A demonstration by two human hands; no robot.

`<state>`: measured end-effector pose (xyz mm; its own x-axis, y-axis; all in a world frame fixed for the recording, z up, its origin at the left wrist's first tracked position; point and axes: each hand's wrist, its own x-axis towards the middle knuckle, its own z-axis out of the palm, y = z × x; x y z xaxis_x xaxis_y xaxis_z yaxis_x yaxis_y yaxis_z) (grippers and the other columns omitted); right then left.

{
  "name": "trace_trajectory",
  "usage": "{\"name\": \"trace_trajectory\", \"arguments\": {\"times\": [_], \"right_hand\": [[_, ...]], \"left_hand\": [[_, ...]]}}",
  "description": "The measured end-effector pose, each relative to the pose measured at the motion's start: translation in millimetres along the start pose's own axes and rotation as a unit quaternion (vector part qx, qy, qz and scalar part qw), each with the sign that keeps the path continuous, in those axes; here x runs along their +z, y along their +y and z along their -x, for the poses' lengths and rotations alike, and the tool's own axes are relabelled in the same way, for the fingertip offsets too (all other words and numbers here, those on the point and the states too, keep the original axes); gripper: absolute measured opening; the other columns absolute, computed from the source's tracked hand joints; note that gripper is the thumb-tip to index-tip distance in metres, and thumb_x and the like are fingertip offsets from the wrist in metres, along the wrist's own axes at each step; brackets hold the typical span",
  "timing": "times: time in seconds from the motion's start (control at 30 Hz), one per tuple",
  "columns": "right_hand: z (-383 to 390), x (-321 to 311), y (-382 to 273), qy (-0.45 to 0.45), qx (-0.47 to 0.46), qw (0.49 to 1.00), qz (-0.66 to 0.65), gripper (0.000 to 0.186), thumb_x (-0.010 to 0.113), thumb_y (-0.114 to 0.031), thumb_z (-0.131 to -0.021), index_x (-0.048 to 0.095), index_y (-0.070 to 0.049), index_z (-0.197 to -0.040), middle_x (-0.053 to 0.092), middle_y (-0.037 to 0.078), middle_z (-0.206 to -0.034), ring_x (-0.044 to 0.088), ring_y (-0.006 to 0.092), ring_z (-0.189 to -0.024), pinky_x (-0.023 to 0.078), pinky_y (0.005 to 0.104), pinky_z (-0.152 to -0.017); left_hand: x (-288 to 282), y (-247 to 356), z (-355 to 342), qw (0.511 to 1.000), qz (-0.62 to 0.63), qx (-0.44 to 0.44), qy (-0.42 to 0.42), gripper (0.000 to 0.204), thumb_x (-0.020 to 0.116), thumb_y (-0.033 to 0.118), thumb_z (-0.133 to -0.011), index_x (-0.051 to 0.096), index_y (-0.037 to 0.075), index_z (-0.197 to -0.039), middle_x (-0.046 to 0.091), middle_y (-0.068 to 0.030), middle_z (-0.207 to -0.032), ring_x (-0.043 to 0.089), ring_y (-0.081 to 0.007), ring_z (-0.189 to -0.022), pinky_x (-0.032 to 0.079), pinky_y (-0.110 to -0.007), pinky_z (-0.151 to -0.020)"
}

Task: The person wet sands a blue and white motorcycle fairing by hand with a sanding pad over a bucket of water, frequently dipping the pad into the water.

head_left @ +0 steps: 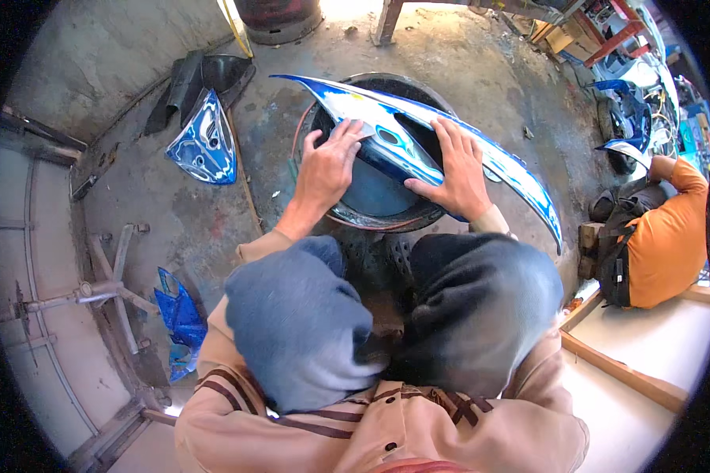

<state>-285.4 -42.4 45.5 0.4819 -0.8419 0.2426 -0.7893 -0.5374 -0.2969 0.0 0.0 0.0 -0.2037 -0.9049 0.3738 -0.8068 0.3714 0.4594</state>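
Observation:
A long, curved blue and white motorcycle body panel (pixel 386 135) lies tilted across a round black tub (pixel 442 93). Its pointed tip reaches up to the left, and its tail sweeps down to the right. My left hand (pixel 329 168) is on the panel's left part, fingers bent and close together, pressing a small greyish sheet (pixel 364 130) that looks like sandpaper against the surface. Farther right, my right hand (pixel 461 175) grips the panel, fingers over its upper side and thumb stretched along the near edge. Bluish water (pixel 383 189) shows in the tub below.
Left of the tub lies a blue and white panel (pixel 207 146) beside a black plastic part (pixel 205 75). A blue piece (pixel 180 323) lies near a metal stand (pixel 117 288). At right sits a person in orange (pixel 670 236), near more body parts (pixel 627 118). A drum (pixel 280 17) stands behind.

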Motion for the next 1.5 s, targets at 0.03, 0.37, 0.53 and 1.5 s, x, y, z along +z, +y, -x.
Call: {"name": "trace_trajectory", "arguments": {"times": [0.03,0.37,0.53,1.5], "right_hand": [[-3,2,4,0.0,-0.005,1.0,0.004,0.121,0.091,-0.062,-0.075,0.04,-0.003,-0.167,0.044,0.02,-0.171,0.037,0.0406,-0.161,0.023,0.0579,-0.131],[1,-4,4,0.006,-0.042,0.999,-0.001,0.125,0.088,-0.072,-0.077,0.04,-0.001,-0.168,0.045,0.024,-0.171,0.04,0.0431,-0.16,0.026,0.0563,-0.131],[-3,-20,24,-0.059,-0.068,0.996,-0.004,0.132,0.087,-0.075,-0.078,0.034,0.0,-0.172,0.041,0.027,-0.174,0.037,0.0447,-0.163,0.027,0.0559,-0.132],[-28,-53,27,-0.208,-0.099,0.969,0.088,0.139,0.093,-0.074,-0.071,0.036,0.009,-0.167,0.051,0.036,-0.163,0.052,0.0517,-0.151,0.048,0.0564,-0.121]], "left_hand": [[7,3,0,1.0,0.006,-0.006,0.024,0.04,0.058,0.017,-0.114,0.066,0.015,-0.153,0.063,-0.0131,-0.163,0.055,-0.0276,-0.155,0.035,-0.053,-0.125],[0,13,20,0.995,-0.042,0.08,0.048,0.036,0.059,0.018,-0.112,0.071,0.014,-0.146,0.068,-0.0126,-0.156,0.062,-0.0285,-0.147,0.043,-0.053,-0.117],[4,26,21,0.999,-0.019,-0.002,0.042,0.037,0.059,0.017,-0.113,0.07,0.008,-0.146,0.067,-0.0109,-0.159,0.057,-0.0294,-0.154,0.042,-0.054,-0.12],[-114,36,-134,0.958,-0.117,0.004,-0.26,0.034,0.064,0.018,-0.103,0.08,0.005,-0.131,0.079,-0.024,-0.124,0.074,-0.0456,-0.116,0.058,-0.054,-0.106]]}}
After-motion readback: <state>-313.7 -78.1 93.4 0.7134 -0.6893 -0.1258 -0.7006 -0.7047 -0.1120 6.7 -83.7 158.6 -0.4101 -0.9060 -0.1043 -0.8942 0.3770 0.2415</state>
